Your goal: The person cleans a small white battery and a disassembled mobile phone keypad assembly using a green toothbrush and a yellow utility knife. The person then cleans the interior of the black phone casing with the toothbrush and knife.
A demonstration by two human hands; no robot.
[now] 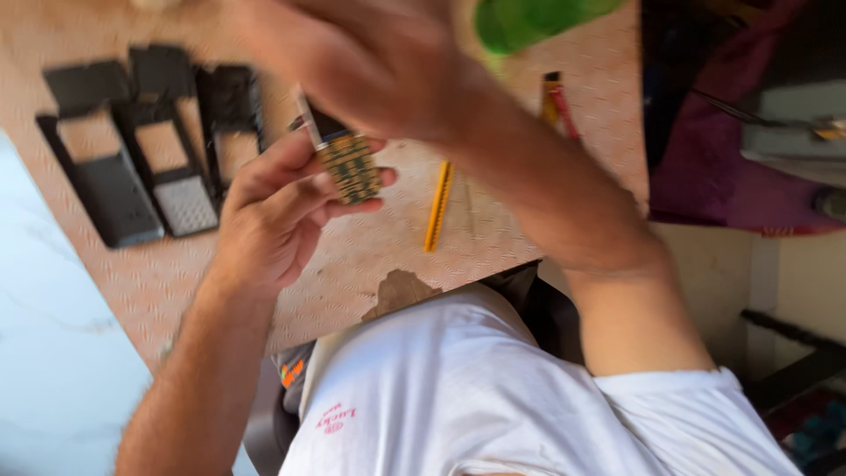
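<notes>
1. White shirt [493,397] fills the bottom of the view, nearest the camera.
2. Left hand [282,207] is closed on a small circuit board [350,167]: green-gold, gripped between thumb and fingertips, held above the counter [352,256].
3. Right hand [352,53] is just above the board, blurred. Cannot tell whether it is open or closed, or whether it touches the board.
4. Counter has a patterned beige surface with a chipped patch [398,291] at the near edge.
5. Yellow tool [438,205] lies flat on the counter, just right of the board.
6. Red-yellow tool [557,101] lies farther back, to the right.
7. Three black phone frames [150,141] lie side by side at far left, well apart from the hands.
8. Green object [529,18] sits at the top edge, blurred.
</notes>
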